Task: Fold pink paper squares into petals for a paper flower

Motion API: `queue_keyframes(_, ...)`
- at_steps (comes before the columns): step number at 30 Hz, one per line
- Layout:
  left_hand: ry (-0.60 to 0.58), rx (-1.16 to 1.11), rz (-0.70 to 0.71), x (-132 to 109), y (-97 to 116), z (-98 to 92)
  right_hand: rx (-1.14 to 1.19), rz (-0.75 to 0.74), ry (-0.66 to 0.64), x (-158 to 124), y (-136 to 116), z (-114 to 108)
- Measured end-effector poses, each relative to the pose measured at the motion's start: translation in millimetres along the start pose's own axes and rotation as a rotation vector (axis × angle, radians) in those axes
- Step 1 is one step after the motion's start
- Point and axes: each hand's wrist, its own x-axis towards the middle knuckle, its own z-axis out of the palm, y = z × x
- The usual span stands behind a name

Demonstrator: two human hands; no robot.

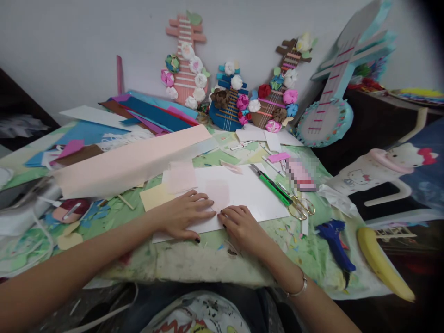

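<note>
My left hand [187, 212] lies palm down on a white board [258, 196], fingers stretched out and thumb apart. Its fingertips are at the lower edge of a small square of thin pink paper [219, 193]. Close beside it, my right hand [243, 226] rests with bent fingers, their tips down at the same edge; its thumb is mostly hidden. Neither hand visibly lifts anything. Another thin pink sheet [181, 176] and a cream paper piece [152, 196] lie just behind my left hand. On the board's right side is a green utility knife [274, 187].
Gold-handled scissors [301, 206], a blue glue gun [336, 249] and a banana [383, 263] are at right. A long pink card strip [135, 159] crosses the left. Flower-decorated paper instruments [229, 101] lean on the wall. A Hello Kitty tumbler [371, 173] stands far right.
</note>
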Motion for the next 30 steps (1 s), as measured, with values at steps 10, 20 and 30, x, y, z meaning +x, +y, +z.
queue_keyframes(10,-0.034,0.024,0.066,-7,-24,-16.4,0.005,0.004,0.008,1,-1,-3)
queue_keyframes(20,-0.073,0.053,-0.001,-16,-39,-22.5,0.018,0.007,0.006,1,-1,-5)
queue_keyframes(30,0.111,0.019,-0.100,-16,-40,-15.2,0.070,-0.005,0.073,-1,2,-1)
